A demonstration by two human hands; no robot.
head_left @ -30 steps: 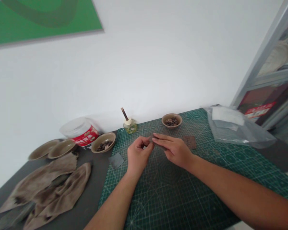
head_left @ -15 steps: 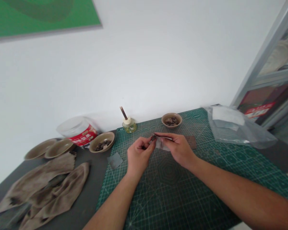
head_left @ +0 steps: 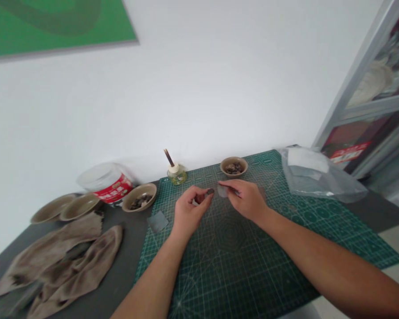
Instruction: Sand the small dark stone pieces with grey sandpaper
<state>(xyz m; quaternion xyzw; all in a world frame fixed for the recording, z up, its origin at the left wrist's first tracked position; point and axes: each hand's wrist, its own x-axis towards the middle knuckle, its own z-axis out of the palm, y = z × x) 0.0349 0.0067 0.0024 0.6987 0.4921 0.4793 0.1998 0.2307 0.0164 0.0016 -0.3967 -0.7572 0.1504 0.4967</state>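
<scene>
Over the green cutting mat [head_left: 199, 283], my left hand [head_left: 190, 207] pinches a small dark roundish piece [head_left: 210, 191] between thumb and fingertips; it looks like a pebble. Just to the right, my right hand [head_left: 248, 198] grips a thin grey sheet [head_left: 222, 191] that resembles sandpaper. A small gap separates the sheet from the dark piece. Partly hidden behind my right hand, a brown flat piece [head_left: 262, 193] lies on the mat. Left of my left hand rests a small grey square sheet [head_left: 158, 222].
Bowls of small dark pieces stand behind my hands [head_left: 233, 166] and at left [head_left: 139, 197]. Nearby are a glass bottle with sticks [head_left: 177, 175], a red-labelled tub [head_left: 111, 188], stacked bowls [head_left: 53, 209], a stained cloth [head_left: 83, 266] and a plastic bag [head_left: 319, 177].
My hands have parted slightly: the grey sheet, earlier against the dark piece, is now apart from it. The dark piece shows more openly in my left fingertips. The view has shifted a little.
</scene>
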